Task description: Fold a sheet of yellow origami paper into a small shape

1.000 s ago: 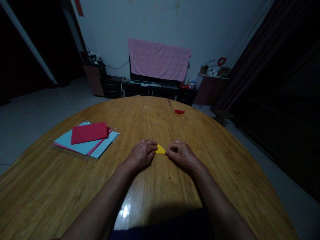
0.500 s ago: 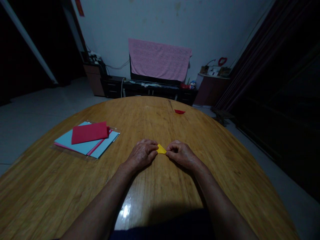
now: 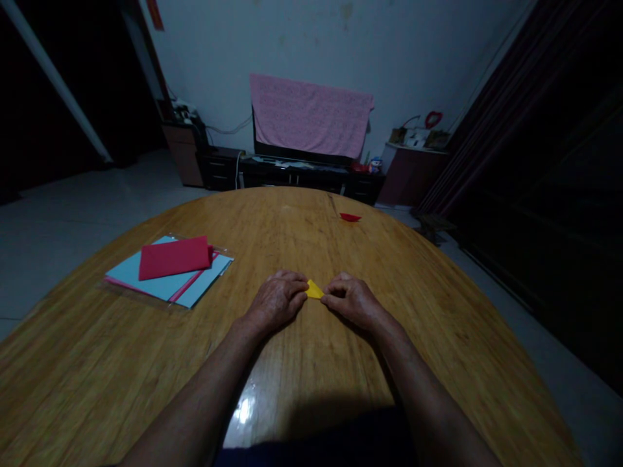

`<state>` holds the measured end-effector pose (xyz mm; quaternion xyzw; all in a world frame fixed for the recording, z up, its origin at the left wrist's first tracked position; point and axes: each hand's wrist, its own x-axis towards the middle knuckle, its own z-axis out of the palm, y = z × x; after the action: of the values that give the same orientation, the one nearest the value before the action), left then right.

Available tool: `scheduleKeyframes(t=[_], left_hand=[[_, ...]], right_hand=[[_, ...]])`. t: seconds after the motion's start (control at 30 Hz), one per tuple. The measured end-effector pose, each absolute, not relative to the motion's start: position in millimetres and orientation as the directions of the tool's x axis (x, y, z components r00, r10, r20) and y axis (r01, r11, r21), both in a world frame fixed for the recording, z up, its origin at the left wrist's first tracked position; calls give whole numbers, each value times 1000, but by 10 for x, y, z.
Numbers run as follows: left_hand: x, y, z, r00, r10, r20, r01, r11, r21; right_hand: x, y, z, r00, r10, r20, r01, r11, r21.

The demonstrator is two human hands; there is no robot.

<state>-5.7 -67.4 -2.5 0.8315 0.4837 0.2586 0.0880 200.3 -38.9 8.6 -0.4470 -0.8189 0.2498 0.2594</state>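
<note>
A small folded piece of yellow paper [image 3: 314, 290], roughly triangular where it shows, lies between my hands at the middle of the wooden table [image 3: 292, 227]. My left hand [image 3: 281, 298] is closed on its left end, the fingers and thumb covering that part. On the right corner, my right hand [image 3: 354, 301] pinches the paper between thumb and forefinger. Both hands rest low, at or near the tabletop. How the paper is folded underneath my fingers cannot be seen.
To the left lies a clear packet of light blue and pink paper [image 3: 204, 285], with a folded red sheet [image 3: 175, 257] on top. A small red folded paper shape [image 3: 350, 217] sits near the far edge. Beyond the table, a pink cloth [image 3: 311, 117] drapes over a screen.
</note>
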Motion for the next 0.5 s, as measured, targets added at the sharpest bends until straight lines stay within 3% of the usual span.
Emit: scheduleKeyframes(t=[0.5], left_hand=[[-45,-661,-13,393,856,335,763,-507,401]], right_hand=[[1918,-400,91,-405,878,255,709,478,-519]])
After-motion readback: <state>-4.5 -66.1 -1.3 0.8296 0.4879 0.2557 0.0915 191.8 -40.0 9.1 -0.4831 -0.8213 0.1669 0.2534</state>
